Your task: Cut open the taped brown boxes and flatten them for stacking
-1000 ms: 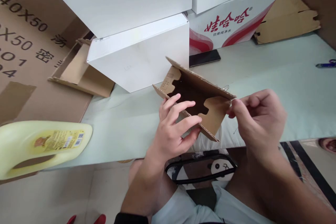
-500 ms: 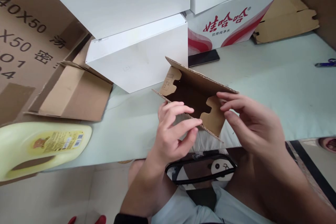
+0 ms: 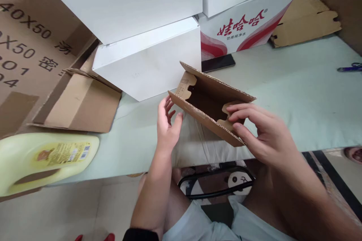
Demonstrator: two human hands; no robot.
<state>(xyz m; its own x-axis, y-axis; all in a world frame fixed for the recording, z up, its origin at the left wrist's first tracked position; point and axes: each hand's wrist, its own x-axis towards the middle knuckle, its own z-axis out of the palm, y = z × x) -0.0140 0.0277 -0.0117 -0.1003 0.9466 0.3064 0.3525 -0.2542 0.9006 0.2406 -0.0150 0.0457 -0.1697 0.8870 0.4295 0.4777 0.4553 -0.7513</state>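
A small brown cardboard box stands at a slant in front of me with its top open. Its two long flaps are raised, and notched flaps show at both short ends. My left hand is at the box's left corner, its thumb held apart from the curled fingers; the fingertips are partly behind the corner. At the other end, my right hand has its fingers over the short flap and its thumb by the near edge, gripping the box there. The inside is dark.
White boxes and a red-and-white carton stand behind. A black phone lies before them. At left are an open cardboard box and a pale yellow jug. Folded cardboard and a blue pen are at right.
My left hand has drawn back leftward from the near flap to the box's left corner. The near flap now stands more upright. My right hand has shifted left onto the end flap.
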